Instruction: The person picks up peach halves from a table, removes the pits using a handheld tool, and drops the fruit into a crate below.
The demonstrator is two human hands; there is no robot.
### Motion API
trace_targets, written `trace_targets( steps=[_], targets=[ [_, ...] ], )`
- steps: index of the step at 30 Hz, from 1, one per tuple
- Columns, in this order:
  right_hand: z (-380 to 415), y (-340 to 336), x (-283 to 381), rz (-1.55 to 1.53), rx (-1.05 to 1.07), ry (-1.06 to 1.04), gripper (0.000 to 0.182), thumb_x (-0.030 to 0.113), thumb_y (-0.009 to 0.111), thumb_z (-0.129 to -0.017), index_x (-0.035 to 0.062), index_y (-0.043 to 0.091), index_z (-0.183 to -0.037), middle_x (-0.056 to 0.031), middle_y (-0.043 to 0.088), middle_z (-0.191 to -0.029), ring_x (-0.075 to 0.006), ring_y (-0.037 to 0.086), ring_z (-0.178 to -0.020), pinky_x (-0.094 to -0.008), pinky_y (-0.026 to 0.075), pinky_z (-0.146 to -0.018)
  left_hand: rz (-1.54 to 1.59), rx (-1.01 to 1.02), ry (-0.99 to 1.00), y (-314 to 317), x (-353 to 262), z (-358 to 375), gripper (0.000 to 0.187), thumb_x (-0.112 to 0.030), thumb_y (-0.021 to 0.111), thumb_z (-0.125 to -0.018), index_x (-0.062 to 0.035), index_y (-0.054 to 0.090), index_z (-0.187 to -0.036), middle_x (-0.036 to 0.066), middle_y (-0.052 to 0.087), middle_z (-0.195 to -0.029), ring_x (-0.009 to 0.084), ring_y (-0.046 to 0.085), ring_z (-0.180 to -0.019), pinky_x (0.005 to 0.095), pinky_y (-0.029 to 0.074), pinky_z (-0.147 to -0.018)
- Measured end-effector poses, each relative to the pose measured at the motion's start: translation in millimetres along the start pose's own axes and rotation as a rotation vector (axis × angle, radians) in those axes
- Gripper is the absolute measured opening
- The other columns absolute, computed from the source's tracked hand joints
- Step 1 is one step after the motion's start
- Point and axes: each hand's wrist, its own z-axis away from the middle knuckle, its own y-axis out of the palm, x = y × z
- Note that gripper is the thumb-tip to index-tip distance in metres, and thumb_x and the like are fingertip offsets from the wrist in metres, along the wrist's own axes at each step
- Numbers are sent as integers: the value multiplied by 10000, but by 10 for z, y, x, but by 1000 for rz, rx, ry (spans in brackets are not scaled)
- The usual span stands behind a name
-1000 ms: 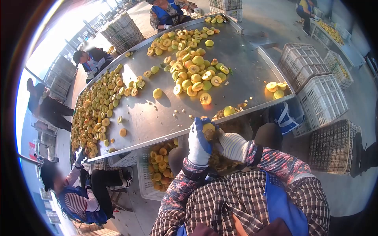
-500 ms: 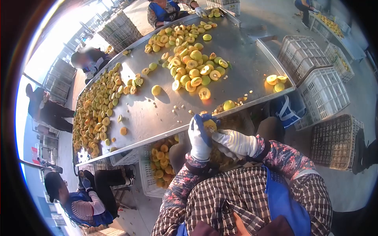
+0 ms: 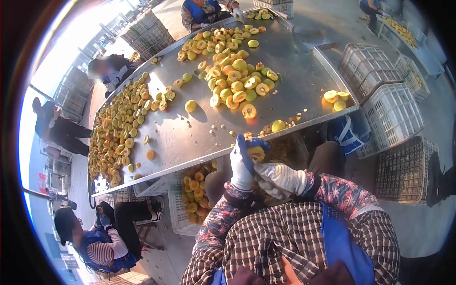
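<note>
My left hand [image 3: 243, 164], in a white and blue glove, is closed around a yellow fruit [image 3: 256, 153] just below the near edge of the metal table. My right hand [image 3: 281, 178], in a pale striped glove, sits against the left with its fingers curled; whatever they grip is hidden. Beyond my hands lies a pile of halved yellow-green fruit [image 3: 237, 80], looking like peaches or apricots. Small pits [image 3: 216, 128] are scattered on the metal. A whole fruit [image 3: 278, 126] rests at the table's near edge.
The tilted steel table [image 3: 175, 142] carries a larger heap of fruit halves [image 3: 114, 128] on its left. Under its edge stands a white crate of fruit [image 3: 175, 204]. Stacked crates [image 3: 392, 111] rise at right. Co-workers sit or stand around the table, one person [image 3: 102, 237] at lower left.
My right hand has shifted slightly down and left against my left hand. The left thumb looks more upright and more of the fruit shows. The whole view has shifted slightly.
</note>
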Motion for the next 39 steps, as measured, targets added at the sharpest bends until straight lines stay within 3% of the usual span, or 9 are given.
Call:
trace_targets(
  steps=[5,9,11,12,17,21,27,33,39],
  targets=[
    [-2,-189,6,-165,111,-9,421,553,501,-986,134,548,-971,36,423,-573,-78,395,-375,-216,302,-333,523,-32,-270,77,-67,-35,423,-393,464,-1044,11,586,-1007,110,632,-827,238,652,-779,371,541,-789],
    [-25,-623,-165,182,109,151,409,506,504,-993,104,577,-990,-47,567,-651,-164,536,-462,-277,432,-424,-426,-127,55,-478,31,-129,302,-282,587,-982,1,666,-1045,90,678,-824,239,668,-756,347,533,-724],
    [-137,-809,-393,1298,-269,-279,448,468,482,-994,41,575,-1094,-174,672,-809,-339,667,-718,-404,529,-663,-1179,-126,181,-564,-408,24,255,-276,630,-920,-38,720,-946,147,702,-892,326,671,-835,391,519,-753],
    [-35,-678,-272,1378,-375,1,489,443,462,-992,-2,543,-1180,-257,680,-962,-437,642,-960,-476,486,-862,-1358,-151,145,-694,-514,94,283,-321,634,-909,-59,724,-962,159,701,-928,337,668,-857,393,517,-783],
    [-19,-759,-212,1388,-247,74,518,464,458,-989,11,518,-1232,-254,673,-1039,-419,642,-1004,-474,483,-878,-1990,-487,-134,-1447,-618,192,559,-503,655,-855,-106,626,-1247,118,539,-1397,328,437,-1334,597,334,-1043],
    [-99,-822,-210,1357,-318,13,463,431,468,-986,26,536,-1198,-251,679,-1015,-431,638,-1002,-495,490,-866,-1420,-161,222,-1122,-572,-552,410,-358,640,-906,-82,654,-1209,171,652,-1177,298,617,-1114,373,471,-959],
    [-83,-964,-146,1278,-270,-148,487,432,478,-989,13,520,-1233,-250,680,-880,-420,668,-865,-496,508,-775,-1293,237,464,-10,48,-1892,360,-230,598,-898,-65,645,-1214,158,658,-1194,320,645,-1073,379,508,-919],
    [-218,-1320,-363,1302,-140,-420,523,458,474,-992,-10,514,-1223,-272,665,-914,-456,643,-890,-495,500,-775,-1799,323,366,426,729,-2768,457,-260,641,-857,-99,584,-1280,186,558,-1348,346,542,-1217,422,450,-1021],
    [-84,-1218,-233,1096,-213,-421,462,421,505,-994,2,528,-1190,-287,643,-1030,-438,629,-964,-468,496,-814,-1494,348,-39,311,467,-2425,493,-296,714,-793,-67,631,-1221,180,666,-1152,350,629,-1076,417,509,-923]
  ],
)
